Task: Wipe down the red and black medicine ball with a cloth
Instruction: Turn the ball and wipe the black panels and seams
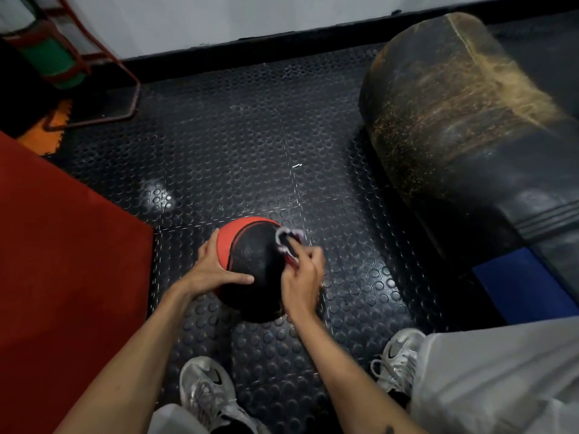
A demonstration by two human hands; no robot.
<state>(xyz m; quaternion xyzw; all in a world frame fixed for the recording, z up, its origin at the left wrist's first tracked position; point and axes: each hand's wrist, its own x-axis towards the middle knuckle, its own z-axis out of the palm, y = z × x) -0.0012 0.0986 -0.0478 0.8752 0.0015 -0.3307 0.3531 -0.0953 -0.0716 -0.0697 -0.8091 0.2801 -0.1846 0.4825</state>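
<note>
One head-worn camera looks steeply down, close over the studded floor (pixel 266 120) ahead.

Left hand (pixel 216 268) spread flat, right hand (pixel 303 275) fingers apparently curled, blurred

Overall light: I see a dim room, with the brightest area the pale wall (pixel 282 14) at the top.
Glare: a white patch shines on the studded floor mat (pixel 156 195), so light falls from above.
Shadows: the black panel of the ball (pixel 253 261) loses all detail; the upper left corner goes nearly black.
Blur: the right hand (pixel 302 278) and cloth (pixel 289 242) smear slightly.
Distortion: the wall line bows, and the punching bag (pixel 463 120) stretches toward the right edge.
</note>
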